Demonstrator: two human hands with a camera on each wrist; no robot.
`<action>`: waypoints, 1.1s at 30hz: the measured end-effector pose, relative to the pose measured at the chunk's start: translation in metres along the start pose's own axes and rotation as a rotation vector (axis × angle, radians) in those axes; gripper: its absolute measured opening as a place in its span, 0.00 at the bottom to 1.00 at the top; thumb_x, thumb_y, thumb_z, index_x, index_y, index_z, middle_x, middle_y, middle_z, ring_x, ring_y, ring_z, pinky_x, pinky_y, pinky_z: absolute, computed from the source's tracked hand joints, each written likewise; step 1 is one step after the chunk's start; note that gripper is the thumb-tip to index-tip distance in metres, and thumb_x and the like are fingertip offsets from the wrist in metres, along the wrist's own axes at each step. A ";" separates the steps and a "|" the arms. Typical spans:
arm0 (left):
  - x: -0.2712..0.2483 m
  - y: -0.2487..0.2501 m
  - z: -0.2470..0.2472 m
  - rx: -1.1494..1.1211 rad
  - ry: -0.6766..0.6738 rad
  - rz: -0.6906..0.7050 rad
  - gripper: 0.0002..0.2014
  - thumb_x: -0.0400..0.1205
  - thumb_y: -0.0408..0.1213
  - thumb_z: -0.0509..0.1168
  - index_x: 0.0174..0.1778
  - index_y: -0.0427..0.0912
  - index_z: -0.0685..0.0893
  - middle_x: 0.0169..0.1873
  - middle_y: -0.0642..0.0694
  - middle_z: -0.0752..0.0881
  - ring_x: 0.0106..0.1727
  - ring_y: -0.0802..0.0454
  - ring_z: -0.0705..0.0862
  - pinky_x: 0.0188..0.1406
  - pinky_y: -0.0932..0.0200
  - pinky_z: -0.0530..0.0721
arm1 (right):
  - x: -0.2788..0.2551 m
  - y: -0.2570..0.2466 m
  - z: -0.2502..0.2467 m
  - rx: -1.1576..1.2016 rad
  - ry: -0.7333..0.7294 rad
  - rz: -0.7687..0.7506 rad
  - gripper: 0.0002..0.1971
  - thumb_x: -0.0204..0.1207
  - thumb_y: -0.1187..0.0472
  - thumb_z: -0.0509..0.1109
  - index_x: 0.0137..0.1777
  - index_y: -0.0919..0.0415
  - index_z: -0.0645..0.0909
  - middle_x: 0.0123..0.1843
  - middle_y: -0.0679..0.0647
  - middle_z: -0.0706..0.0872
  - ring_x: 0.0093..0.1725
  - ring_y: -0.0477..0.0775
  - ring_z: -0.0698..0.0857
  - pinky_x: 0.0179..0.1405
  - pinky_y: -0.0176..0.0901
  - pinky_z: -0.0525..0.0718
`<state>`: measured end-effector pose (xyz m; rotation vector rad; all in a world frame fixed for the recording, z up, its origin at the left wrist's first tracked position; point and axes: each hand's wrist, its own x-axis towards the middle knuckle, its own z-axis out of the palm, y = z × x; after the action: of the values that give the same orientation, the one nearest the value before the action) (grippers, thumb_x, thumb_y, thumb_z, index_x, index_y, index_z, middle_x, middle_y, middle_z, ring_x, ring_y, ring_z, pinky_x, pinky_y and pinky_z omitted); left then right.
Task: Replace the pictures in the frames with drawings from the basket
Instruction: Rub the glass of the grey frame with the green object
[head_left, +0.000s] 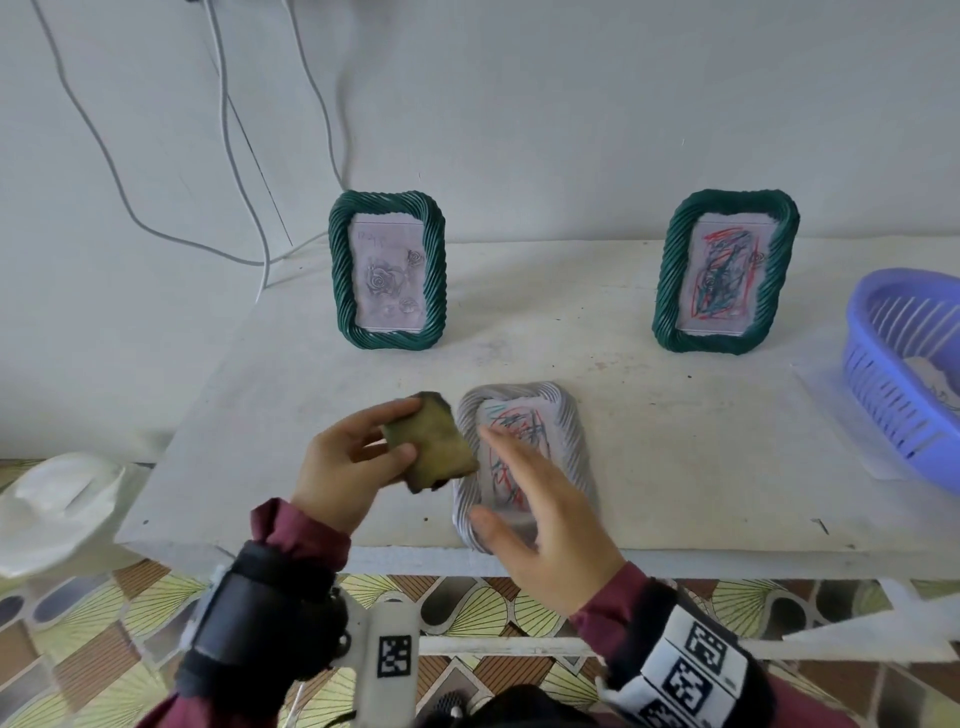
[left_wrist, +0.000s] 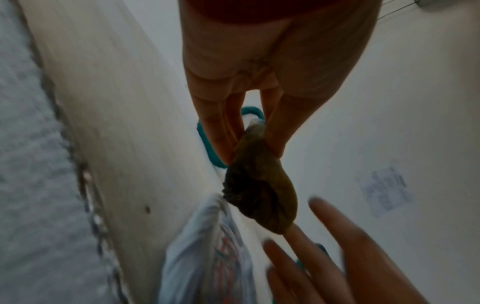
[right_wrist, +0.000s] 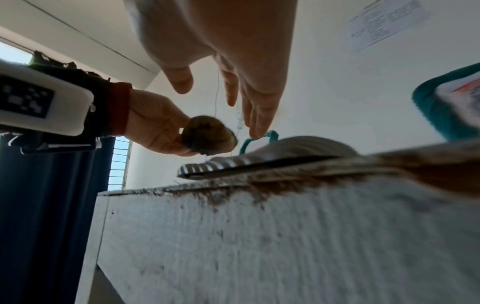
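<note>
**Open right hand over the flat frame**

The white frame (head_left: 522, 462) lies flat at the lower centre of the table (head_left: 701, 457), long axis running away from the person, a scribbled drawing in it. The right hand (head_left: 540, 519) hovers directly above, fingers (head_left: 511, 441) straight and loosely spread — the nearer hand. The left hand (head_left: 345, 467) pinches a brownish backing board (head_left: 434, 441) just left of the frame.

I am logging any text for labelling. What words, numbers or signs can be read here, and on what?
None can be read.
Wall sheet: printed lines, too small and blurred.
Left green frame's rose picture: faint handwriting at the top, illegible.
Wristband markers: black-and-white square codes, no letters.
</note>
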<state>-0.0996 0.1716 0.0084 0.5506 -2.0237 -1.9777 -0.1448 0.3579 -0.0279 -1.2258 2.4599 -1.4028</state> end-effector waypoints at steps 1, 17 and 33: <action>-0.002 0.001 0.007 -0.032 -0.033 0.005 0.20 0.70 0.16 0.69 0.49 0.45 0.85 0.40 0.41 0.87 0.36 0.52 0.87 0.38 0.55 0.89 | 0.004 -0.003 0.003 0.029 0.021 -0.016 0.33 0.75 0.38 0.60 0.78 0.47 0.60 0.77 0.49 0.69 0.78 0.42 0.63 0.75 0.41 0.67; -0.005 -0.055 0.033 0.933 -0.411 0.279 0.55 0.58 0.78 0.51 0.78 0.52 0.43 0.76 0.59 0.46 0.78 0.64 0.42 0.74 0.69 0.35 | 0.012 0.028 -0.049 -0.208 -0.054 0.152 0.19 0.68 0.56 0.76 0.60 0.48 0.81 0.59 0.43 0.83 0.56 0.42 0.80 0.55 0.29 0.76; -0.001 -0.064 0.030 1.146 -0.382 0.301 0.60 0.51 0.85 0.33 0.74 0.51 0.31 0.75 0.56 0.34 0.78 0.60 0.35 0.70 0.69 0.25 | 0.043 0.028 -0.051 -0.408 -0.230 0.217 0.20 0.73 0.56 0.72 0.66 0.51 0.79 0.71 0.52 0.78 0.70 0.47 0.76 0.72 0.38 0.69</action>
<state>-0.1062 0.1983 -0.0570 0.0110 -3.1310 -0.6223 -0.2121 0.3730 -0.0057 -1.0605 2.6867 -0.6864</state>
